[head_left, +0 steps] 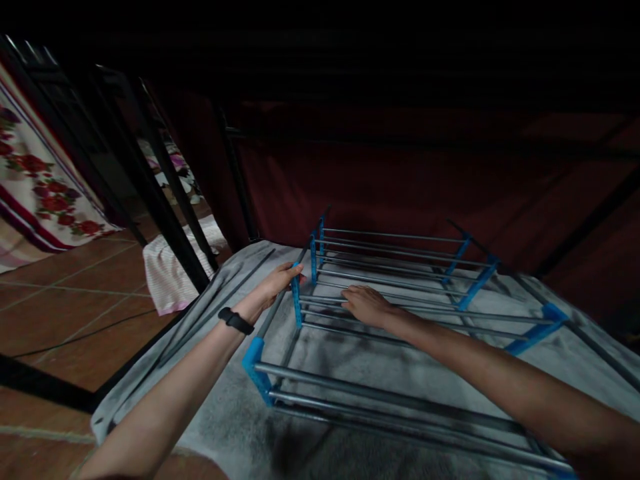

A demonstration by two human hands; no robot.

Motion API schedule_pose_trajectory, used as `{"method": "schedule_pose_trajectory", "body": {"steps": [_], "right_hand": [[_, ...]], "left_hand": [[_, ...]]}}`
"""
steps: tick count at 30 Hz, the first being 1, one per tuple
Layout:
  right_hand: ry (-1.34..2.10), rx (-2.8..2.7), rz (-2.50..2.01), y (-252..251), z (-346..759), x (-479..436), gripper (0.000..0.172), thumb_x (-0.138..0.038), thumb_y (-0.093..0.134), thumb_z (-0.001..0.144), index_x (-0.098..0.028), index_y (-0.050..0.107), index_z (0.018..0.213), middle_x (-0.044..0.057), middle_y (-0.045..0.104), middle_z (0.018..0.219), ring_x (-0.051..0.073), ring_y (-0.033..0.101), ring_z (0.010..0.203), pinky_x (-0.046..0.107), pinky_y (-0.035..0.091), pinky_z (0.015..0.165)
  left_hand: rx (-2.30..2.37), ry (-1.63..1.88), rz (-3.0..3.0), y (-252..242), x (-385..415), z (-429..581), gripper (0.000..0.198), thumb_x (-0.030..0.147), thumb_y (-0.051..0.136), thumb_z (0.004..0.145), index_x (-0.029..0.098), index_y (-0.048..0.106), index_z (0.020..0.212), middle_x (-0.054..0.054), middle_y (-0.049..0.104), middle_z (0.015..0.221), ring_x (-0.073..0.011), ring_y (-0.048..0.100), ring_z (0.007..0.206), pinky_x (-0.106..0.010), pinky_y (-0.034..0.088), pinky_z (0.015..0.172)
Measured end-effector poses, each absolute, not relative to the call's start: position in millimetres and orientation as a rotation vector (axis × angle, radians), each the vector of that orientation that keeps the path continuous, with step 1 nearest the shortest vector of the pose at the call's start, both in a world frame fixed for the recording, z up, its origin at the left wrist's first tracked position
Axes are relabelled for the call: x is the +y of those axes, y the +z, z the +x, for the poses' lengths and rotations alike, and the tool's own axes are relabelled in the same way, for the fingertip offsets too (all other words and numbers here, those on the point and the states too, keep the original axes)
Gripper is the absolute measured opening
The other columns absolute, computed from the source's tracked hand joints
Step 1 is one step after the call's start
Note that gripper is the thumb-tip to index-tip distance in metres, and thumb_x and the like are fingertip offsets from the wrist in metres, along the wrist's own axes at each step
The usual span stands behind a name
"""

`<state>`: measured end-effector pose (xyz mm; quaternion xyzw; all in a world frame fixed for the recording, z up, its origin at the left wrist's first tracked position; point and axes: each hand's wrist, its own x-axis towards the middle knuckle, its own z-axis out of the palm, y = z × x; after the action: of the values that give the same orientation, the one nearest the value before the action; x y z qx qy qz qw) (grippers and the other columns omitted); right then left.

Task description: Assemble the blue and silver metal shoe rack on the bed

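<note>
A rack of grey metal rods and blue plastic connectors [390, 313] lies flat on a grey cloth [340, 360]. My left hand [277, 283], with a black band on its wrist, is closed around a blue connector bar [297, 300] at the rack's left side. My right hand [367, 305] rests palm down on the metal rods in the middle of the rack, fingers curled over one rod.
Loose grey rods [200, 320] lie on the cloth to the left. Black frame legs [165, 200] stand on the tiled floor [75, 293] beyond, next to a floral fabric [40, 187] and a pink-white cloth [165, 280]. A dark red wall [400, 173] is behind.
</note>
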<state>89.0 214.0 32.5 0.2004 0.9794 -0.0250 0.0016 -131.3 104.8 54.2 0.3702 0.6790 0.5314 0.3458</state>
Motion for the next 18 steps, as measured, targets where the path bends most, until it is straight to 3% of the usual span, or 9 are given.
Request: {"method": "schedule_pose_trajectory", "body": {"steps": [5,12,18], "right_hand": [[-0.085,3.109,0.612,22,69,212,0.026,-0.026,0.039,0.098,-0.016,0.063,0.100,0.009,0.063,0.108,0.020,0.059,0.101,0.028,0.041,0.080],[-0.056,3.122,0.647,23,71,213,0.026,-0.027,0.034,0.100,-0.019,0.058,0.106,0.007,0.060,0.109,0.019,0.061,0.092,0.028,0.042,0.072],[-0.063,3.131,0.630,22,71,213,0.026,-0.025,0.032,0.101,-0.020,0.055,0.111,0.008,0.059,0.112,0.019,0.062,0.091,0.029,0.042,0.072]], "left_hand": [[1.718,1.342,0.875,59,101,-129,0.048,0.052,0.062,0.076,0.019,0.060,0.111,-0.009,0.071,0.084,-0.0290,0.063,0.089,-0.038,0.044,0.071],[1.788,1.192,0.958,61,109,-131,0.025,0.035,0.046,0.081,0.019,0.062,0.091,-0.005,0.069,0.079,-0.0248,0.062,0.085,-0.035,0.045,0.073],[1.811,1.125,0.993,61,113,-137,0.025,0.037,0.046,0.082,0.019,0.063,0.085,-0.006,0.068,0.084,-0.0248,0.063,0.087,-0.032,0.047,0.070]]}}
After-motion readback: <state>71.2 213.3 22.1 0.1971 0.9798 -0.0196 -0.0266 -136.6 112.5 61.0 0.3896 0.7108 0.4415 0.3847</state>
